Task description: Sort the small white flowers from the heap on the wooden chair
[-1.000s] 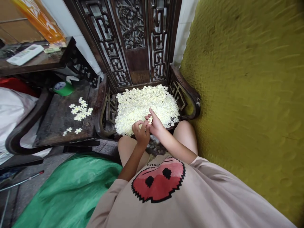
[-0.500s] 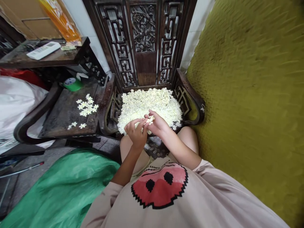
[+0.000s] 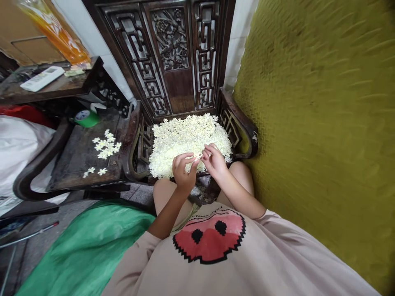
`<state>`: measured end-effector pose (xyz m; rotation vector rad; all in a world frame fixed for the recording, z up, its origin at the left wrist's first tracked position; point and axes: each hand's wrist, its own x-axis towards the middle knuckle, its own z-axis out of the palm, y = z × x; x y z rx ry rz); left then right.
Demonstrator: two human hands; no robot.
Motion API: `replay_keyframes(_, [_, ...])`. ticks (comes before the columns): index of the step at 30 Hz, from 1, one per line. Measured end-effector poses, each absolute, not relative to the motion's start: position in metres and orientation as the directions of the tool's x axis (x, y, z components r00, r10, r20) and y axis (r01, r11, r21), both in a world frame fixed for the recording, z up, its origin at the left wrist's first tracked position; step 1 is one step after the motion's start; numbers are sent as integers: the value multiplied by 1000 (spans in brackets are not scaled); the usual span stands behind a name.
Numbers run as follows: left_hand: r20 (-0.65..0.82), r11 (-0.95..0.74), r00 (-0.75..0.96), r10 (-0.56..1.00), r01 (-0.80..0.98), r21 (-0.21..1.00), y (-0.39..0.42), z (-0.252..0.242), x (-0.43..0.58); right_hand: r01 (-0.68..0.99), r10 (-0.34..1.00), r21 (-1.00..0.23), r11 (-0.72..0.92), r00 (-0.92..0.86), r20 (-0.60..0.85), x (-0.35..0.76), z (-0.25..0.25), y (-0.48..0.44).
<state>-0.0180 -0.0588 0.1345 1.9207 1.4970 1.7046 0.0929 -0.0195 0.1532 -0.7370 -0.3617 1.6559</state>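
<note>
A broad heap of small white flowers [image 3: 182, 137] covers the seat of the carved dark wooden chair [image 3: 182, 92]. Over its front edge my two hands almost meet. The thumb and fingers of my left hand [image 3: 184, 172] pinch one side of a small white flower [image 3: 198, 157]. From the other side the curled fingertips of my right hand [image 3: 215, 162] grip it too. Whether more blossoms lie inside the right palm is hidden.
On the wooden seat to the left lie several loose flowers [image 3: 106, 146] and a roll of green tape [image 3: 86, 118]. A white remote control [image 3: 42, 78] rests on the side table. Green plastic sheeting [image 3: 83, 242] spreads at lower left; a yellow-green woven mat [image 3: 314, 135] stands at right.
My right hand has turned from a palm-up cupped pose to curled, pinching fingers and shifted slightly right. My left hand keeps its pinch. The whole view has swung a little to the right.
</note>
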Motion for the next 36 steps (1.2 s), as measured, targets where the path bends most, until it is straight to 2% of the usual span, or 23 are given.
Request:
replay_keyframes(2, [629, -489, -166, 759, 492, 720, -57, 139, -15, -715, 983, -682, -154, -41, -180, 98, 146, -31])
replay_keyframes(4, [603, -489, -164, 781, 439, 753, -56, 143, -10, -678, 982, -711, -188, -115, -150, 103, 140, -39])
replay_keyframes(7, [576, -478, -127, 808, 429, 766, -55, 147, 1, -628, 959, -725, -282, -216, -185, 112, 136, -44])
replay_keyframes(12, [579, -476, -14, 815, 555, 682, -60, 150, 13, -573, 965, -779, -255, -196, -172, 122, 143, -48])
replay_keyframes(16, [591, -438, -16, 807, 655, 616, -62, 150, 16, -471, 968, -853, -226, -205, -143, 126, 147, -57])
replay_keyframes(21, [525, -451, 96, 846, 654, 607, -63, 143, 21, -401, 989, -905, -144, -71, -126, 132, 142, -64])
replay_keyframes(26, [515, -454, 84, 853, 604, 655, -62, 135, 29, -436, 980, -880, -189, -28, -196, 144, 141, -62])
replay_keyframes(32, [546, -468, 21, 838, 545, 696, -66, 131, 35, -573, 918, -742, -347, -44, -394, 157, 145, -54])
replay_keyframes(36, [526, -424, -97, 845, 480, 768, -66, 133, 26, -605, 922, -708, -364, -126, -366, 156, 140, -55])
